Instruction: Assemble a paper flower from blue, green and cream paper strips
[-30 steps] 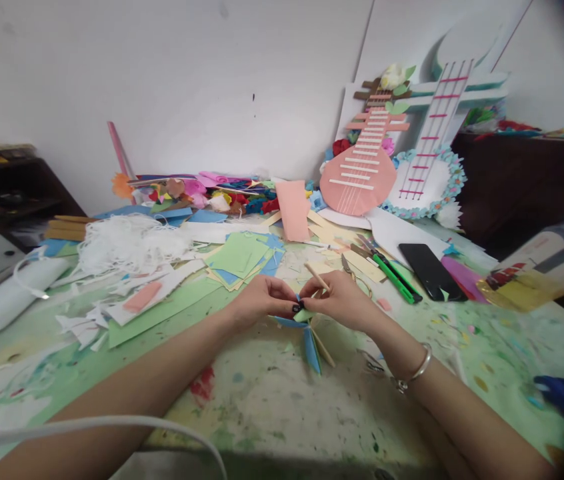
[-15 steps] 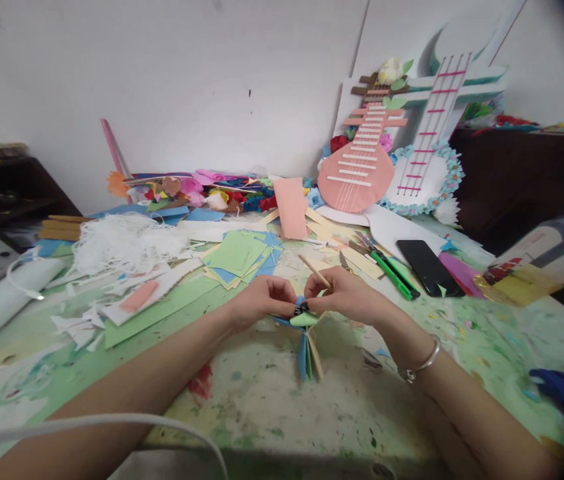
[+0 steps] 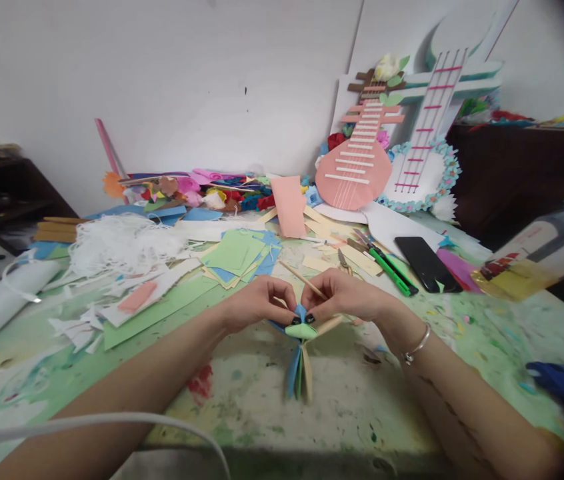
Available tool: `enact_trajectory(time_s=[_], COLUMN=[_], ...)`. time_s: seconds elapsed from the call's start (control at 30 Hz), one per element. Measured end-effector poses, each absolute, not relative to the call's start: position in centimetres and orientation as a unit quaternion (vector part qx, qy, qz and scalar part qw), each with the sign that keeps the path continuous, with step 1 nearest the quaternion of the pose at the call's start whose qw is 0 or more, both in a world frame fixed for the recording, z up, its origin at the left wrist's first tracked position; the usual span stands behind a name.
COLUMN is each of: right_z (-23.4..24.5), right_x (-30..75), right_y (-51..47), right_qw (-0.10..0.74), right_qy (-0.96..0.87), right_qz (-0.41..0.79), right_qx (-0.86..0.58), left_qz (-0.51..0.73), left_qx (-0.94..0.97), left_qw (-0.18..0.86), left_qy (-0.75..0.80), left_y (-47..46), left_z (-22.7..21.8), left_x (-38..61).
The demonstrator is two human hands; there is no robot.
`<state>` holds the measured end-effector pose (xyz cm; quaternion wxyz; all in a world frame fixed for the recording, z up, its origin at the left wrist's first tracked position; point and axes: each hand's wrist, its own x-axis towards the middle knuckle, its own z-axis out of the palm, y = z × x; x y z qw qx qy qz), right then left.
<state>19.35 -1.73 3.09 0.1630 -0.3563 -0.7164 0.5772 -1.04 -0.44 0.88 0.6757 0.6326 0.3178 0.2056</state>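
Observation:
Between my two hands is a folded paper piece (image 3: 301, 331) in blue, green and tan, its petal-like folds hanging down and out to the sides. My left hand (image 3: 261, 303) is closed, thumb and fingers pinching its blue top part. From the other side, my right hand (image 3: 345, 297) pinches the same part, the two thumbs almost touching. A thin wooden stick (image 3: 302, 278) also rests in my right hand, pointing up to the left. Beyond my hands lies a stack of green, blue and yellow paper squares (image 3: 237, 253).
White shredded paper (image 3: 122, 243) and a green sheet (image 3: 157, 313) lie left. Green markers (image 3: 391, 270), a black phone (image 3: 427, 265) and a plastic container (image 3: 517, 267) are right. A pink paper lute (image 3: 355, 173) leans against the wall. A white cable (image 3: 152, 419) crosses the front left.
The folded paper has come slightly lower and nearer, its hanging folds spreading wider. The stick in my right hand has tilted flatter, towards the left. Both hands keep pinching the paper.

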Motion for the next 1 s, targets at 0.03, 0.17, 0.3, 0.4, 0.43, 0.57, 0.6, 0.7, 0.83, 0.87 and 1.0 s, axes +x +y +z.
enact_trajectory(time_s=[0.03, 0.17, 0.3, 0.4, 0.43, 0.57, 0.6, 0.7, 0.83, 0.87, 1.0], right_z=[3.0, 2.9, 3.1, 3.3, 3.4, 3.7, 3.7, 3.8, 3.9, 3.9, 3.6], right_x=[19.2, 18.6, 18.2, 17.9, 17.8, 17.5, 17.4, 17.4, 17.3, 17.3, 17.6], right_y=[-1.8, -2.0, -2.2, -2.5, -2.6, -3.1, -3.2, -3.3, -3.4, -3.4, -3.2], right_qw=[0.163, 0.180, 0.187, 0.205, 0.212, 0.226, 0.226, 0.224, 0.217, 0.217, 0.228], right_qy=[-0.711, -0.700, -0.715, -0.717, -0.719, -0.734, -0.739, -0.751, -0.757, -0.758, -0.753], right_qz=[0.583, 0.588, 0.553, 0.536, 0.528, 0.489, 0.478, 0.448, 0.440, 0.435, 0.449], right_qx=[-0.357, -0.364, -0.384, -0.395, -0.399, -0.415, -0.418, -0.429, -0.433, -0.434, -0.424], left_qz=[0.203, 0.201, 0.192, 0.197, 0.196, 0.199, 0.200, 0.205, 0.212, 0.213, 0.209], left_qx=[0.638, 0.661, 0.687, 0.703, 0.707, 0.724, 0.727, 0.726, 0.720, 0.719, 0.710], left_qw=[0.674, 0.655, 0.626, 0.601, 0.593, 0.559, 0.553, 0.548, 0.555, 0.556, 0.566], left_qy=[0.313, 0.308, 0.315, 0.326, 0.330, 0.351, 0.355, 0.361, 0.358, 0.359, 0.363], left_y=[-0.5, -0.6, -0.6, -0.7, -0.7, -0.8, -0.9, -0.9, -0.9, -0.9, -0.8], left_z=[0.9, 1.3, 2.1, 2.5, 2.6, 2.9, 3.0, 3.0, 2.9, 2.9, 2.8], left_x=[-1.1, -1.2, -1.6, -1.8, -1.9, -2.1, -2.1, -2.1, -2.0, -2.0, -2.0])
